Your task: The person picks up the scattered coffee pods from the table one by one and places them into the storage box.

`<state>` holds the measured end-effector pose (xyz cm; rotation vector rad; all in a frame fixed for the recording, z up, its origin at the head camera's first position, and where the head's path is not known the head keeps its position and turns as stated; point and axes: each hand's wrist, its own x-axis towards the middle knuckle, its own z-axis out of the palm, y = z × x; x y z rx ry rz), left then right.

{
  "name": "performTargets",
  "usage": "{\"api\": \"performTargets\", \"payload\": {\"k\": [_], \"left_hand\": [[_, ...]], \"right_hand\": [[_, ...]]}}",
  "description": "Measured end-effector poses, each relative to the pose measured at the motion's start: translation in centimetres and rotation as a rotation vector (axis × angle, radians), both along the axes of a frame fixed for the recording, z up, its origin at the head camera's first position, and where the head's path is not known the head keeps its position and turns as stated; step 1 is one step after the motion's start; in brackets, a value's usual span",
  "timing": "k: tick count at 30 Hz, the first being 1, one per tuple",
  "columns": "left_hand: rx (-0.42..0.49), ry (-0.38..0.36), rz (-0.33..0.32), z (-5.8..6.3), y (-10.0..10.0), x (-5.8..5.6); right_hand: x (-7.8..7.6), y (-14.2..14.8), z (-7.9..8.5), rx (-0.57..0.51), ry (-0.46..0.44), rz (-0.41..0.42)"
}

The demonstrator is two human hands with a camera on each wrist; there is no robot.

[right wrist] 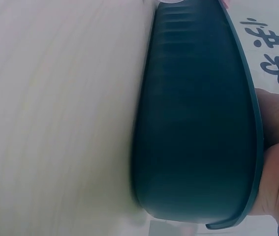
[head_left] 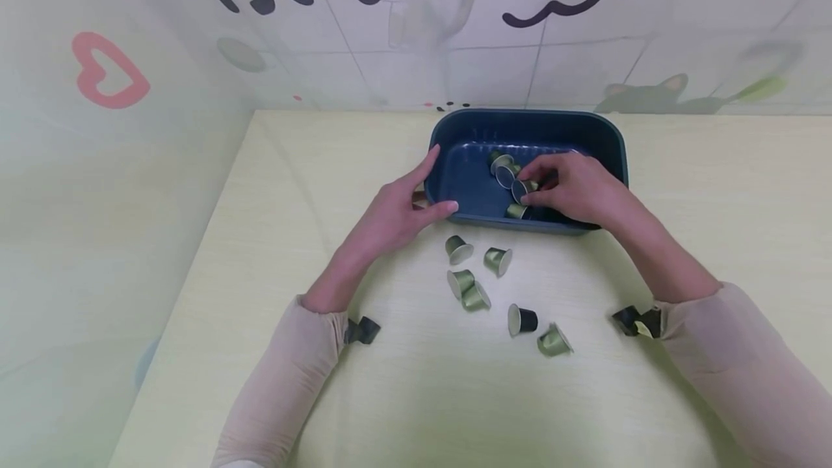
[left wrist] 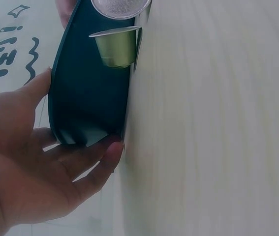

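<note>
A dark blue plastic bin (head_left: pixel 468 221) stands on the table, with several coffee capsules in its middle. My left hand (head_left: pixel 398 214) holds the bin's left end, thumb over the front corner; in the left wrist view its fingers (left wrist: pixel 97 172) wrap around that end. Inside the bin, my right hand (head_left: pixel 578 186) pinches a coffee capsule (head_left: pixel 520 191) between thumb and fingertips. Close by lie another capsule (head_left: pixel 506 176) and a green capsule (head_left: pixel 517 211). The right wrist view shows the bin's side (right wrist: pixel 198 123) hiding the fingertips.
In front of the bin several loose capsules lie on the pale table (head_left: pixel 416 396), including green capsules (head_left: pixel 498 261) and a black capsule (head_left: pixel 523 320). A printed wall covering (head_left: pixel 416 71) rises right behind the bin. A left wall (head_left: pixel 130 201) borders the table.
</note>
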<state>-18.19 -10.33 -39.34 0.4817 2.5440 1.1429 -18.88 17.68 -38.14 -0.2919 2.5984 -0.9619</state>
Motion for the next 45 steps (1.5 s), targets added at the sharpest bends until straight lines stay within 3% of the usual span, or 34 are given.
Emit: {"api": "performTargets", "payload": {"k": [29, 45], "left_hand": [[-0.015, -0.001, 0.005, -0.1, 0.0, 0.0], [-0.010, 0.002, -0.002, 0.0, 0.0, 0.0]], "right_hand": [[-0.4, -0.2, -0.2, 0.044, -0.008, -0.041], [0.4, -0.2, 1.1, 0.043, 0.031, -0.114]]}}
